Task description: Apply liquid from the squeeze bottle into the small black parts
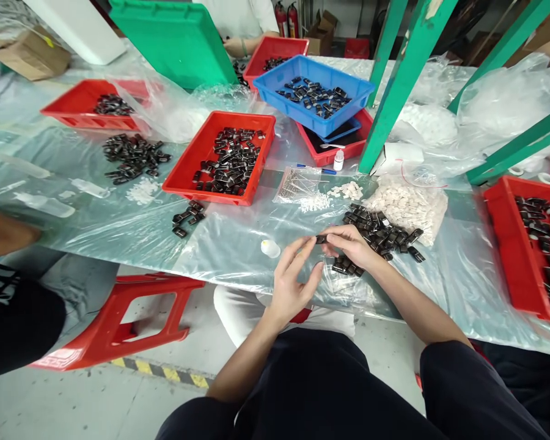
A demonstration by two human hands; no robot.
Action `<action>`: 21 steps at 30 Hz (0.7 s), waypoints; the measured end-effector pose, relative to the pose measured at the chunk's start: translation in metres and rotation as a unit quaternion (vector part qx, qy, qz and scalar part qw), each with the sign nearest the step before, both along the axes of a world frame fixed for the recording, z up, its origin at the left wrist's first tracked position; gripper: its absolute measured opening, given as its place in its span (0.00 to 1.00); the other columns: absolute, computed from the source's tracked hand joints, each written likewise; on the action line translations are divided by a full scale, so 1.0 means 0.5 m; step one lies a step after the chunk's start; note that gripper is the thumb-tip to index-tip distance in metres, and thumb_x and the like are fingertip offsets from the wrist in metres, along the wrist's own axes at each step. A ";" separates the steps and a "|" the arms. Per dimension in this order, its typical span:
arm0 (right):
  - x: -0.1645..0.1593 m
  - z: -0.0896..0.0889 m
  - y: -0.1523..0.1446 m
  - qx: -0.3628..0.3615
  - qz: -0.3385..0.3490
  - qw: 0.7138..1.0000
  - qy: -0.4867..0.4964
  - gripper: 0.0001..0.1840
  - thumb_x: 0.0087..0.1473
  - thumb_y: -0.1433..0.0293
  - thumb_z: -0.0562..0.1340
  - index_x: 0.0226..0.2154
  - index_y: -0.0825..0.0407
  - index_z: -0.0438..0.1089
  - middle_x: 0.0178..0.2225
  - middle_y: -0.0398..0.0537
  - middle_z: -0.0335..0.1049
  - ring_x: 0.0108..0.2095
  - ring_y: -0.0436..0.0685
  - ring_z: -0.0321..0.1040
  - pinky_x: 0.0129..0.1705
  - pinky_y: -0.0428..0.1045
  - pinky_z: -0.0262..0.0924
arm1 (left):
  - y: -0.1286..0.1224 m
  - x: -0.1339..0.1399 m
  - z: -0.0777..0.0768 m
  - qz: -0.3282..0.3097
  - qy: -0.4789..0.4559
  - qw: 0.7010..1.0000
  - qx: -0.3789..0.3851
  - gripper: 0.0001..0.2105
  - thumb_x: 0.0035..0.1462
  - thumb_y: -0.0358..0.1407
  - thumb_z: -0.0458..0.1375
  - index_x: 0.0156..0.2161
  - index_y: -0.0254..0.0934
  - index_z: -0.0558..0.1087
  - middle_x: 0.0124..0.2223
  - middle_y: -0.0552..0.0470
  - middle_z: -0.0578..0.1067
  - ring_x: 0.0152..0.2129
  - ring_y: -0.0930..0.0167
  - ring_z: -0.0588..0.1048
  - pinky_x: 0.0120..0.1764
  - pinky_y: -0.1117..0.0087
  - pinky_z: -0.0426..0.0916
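Note:
A small black plastic part (321, 239) is pinched between the thumb and fingers of my right hand (352, 245). My left hand (292, 284) meets the part's left end with its stretched fingertips, its thumb spread apart below. Under and beyond my right hand lies a loose pile of similar black parts (385, 235), with a few nearer the table edge. A small translucent white container (270, 248) rests left of my hands. Beyond them are small white pieces (315, 201) and a clear bag of thin metal pins (297, 183).
A red tray (172, 180) of black parts stands left, a blue tray (275, 104) on stacked trays behind, another red tray (497, 244) right. A bag of white pieces (407, 205) lies near the green metal post (389, 91). Other people sit left and across; a red stool (96, 324) is left.

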State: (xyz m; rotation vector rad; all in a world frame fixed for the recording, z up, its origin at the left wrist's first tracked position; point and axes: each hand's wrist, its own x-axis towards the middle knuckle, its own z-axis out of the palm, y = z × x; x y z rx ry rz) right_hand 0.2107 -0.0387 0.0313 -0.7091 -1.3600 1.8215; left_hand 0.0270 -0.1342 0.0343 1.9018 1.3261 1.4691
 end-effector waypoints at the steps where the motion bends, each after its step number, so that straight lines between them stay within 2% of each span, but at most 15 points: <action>1: 0.000 0.001 0.000 0.002 0.005 1.000 -0.006 0.22 0.56 0.52 0.71 0.36 0.55 0.83 0.26 0.46 0.76 0.23 0.50 0.67 0.22 0.45 0.56 | 0.001 -0.002 0.001 -0.001 -0.018 1.000 -0.005 0.25 0.65 0.33 0.63 0.66 0.47 0.71 0.60 0.42 0.77 0.54 0.60 0.78 0.49 0.60 0.76; 4: 0.001 0.003 -0.002 0.014 0.041 0.999 -0.022 0.23 0.56 0.51 0.71 0.38 0.56 0.83 0.27 0.47 0.77 0.24 0.51 0.69 0.22 0.45 0.56 | 0.006 -0.006 0.004 0.013 -0.085 0.996 -0.022 0.28 0.64 0.35 0.65 0.68 0.46 0.67 0.54 0.43 0.80 0.47 0.62 0.80 0.42 0.63 0.75; 8: 0.001 0.005 -0.007 0.048 0.078 0.995 -0.048 0.24 0.59 0.51 0.69 0.41 0.56 0.83 0.28 0.49 0.78 0.25 0.51 0.68 0.22 0.45 0.56 | 0.010 0.004 0.012 0.034 -0.101 0.993 -0.058 0.28 0.60 0.36 0.68 0.65 0.46 0.70 0.47 0.47 0.82 0.40 0.64 0.81 0.42 0.63 0.75; 10: 0.003 0.011 -0.007 0.088 0.087 0.989 -0.082 0.24 0.62 0.51 0.67 0.43 0.55 0.83 0.32 0.51 0.80 0.27 0.53 0.71 0.24 0.46 0.58 | 0.004 0.003 0.016 0.053 -0.101 0.991 -0.066 0.25 0.60 0.35 0.68 0.62 0.46 0.73 0.45 0.49 0.82 0.39 0.65 0.81 0.42 0.62 0.75; 12: 0.008 0.021 -0.005 0.158 0.076 0.972 -0.154 0.22 0.65 0.53 0.64 0.46 0.53 0.83 0.37 0.53 0.82 0.32 0.55 0.73 0.28 0.47 0.61 | -0.008 -0.013 0.018 0.082 -0.119 0.988 -0.047 0.23 0.59 0.34 0.68 0.60 0.46 0.75 0.44 0.49 0.83 0.39 0.65 0.81 0.42 0.63 0.76; 14: 0.019 0.035 0.001 0.241 0.041 0.933 -0.263 0.18 0.67 0.58 0.62 0.46 0.51 0.82 0.42 0.53 0.82 0.35 0.55 0.74 0.33 0.48 0.61 | -0.017 -0.054 0.014 0.129 -0.148 0.981 -0.004 0.23 0.58 0.33 0.70 0.58 0.45 0.75 0.43 0.49 0.82 0.38 0.66 0.81 0.41 0.65 0.75; 16: 0.033 0.047 0.008 0.298 0.013 0.874 -0.384 0.15 0.68 0.61 0.61 0.42 0.51 0.83 0.39 0.51 0.82 0.33 0.55 0.72 0.35 0.49 0.57 | -0.012 -0.120 0.000 0.202 -0.177 0.963 0.034 0.23 0.56 0.34 0.71 0.56 0.43 0.75 0.41 0.50 0.81 0.36 0.68 0.81 0.39 0.66 0.75; 18: 0.048 0.059 0.012 0.306 0.028 0.817 -0.488 0.14 0.68 0.64 0.62 0.36 0.50 0.82 0.32 0.48 0.80 0.29 0.54 0.69 0.35 0.50 0.54 | 0.014 -0.199 -0.025 0.273 -0.197 0.942 0.009 0.23 0.54 0.37 0.71 0.55 0.42 0.74 0.41 0.51 0.79 0.31 0.71 0.79 0.38 0.66 0.75; 20: 0.057 0.070 0.012 0.285 0.075 0.778 -0.554 0.13 0.66 0.65 0.64 0.33 0.50 0.81 0.25 0.45 0.76 0.25 0.54 0.67 0.33 0.50 0.50 | 0.056 -0.275 -0.058 0.318 -0.219 0.921 -0.046 0.23 0.52 0.40 0.71 0.52 0.40 0.74 0.39 0.51 0.78 0.28 0.72 0.77 0.36 0.66 0.76; 21: 0.058 0.076 0.011 0.275 0.098 0.764 -0.575 0.12 0.65 0.65 0.64 0.32 0.50 0.81 0.24 0.44 0.76 0.24 0.54 0.66 0.32 0.49 0.49 | 0.077 -0.307 -0.075 0.338 -0.229 0.911 -0.065 0.23 0.51 0.41 0.71 0.52 0.39 0.74 0.39 0.51 0.78 0.29 0.70 0.78 0.38 0.65 0.76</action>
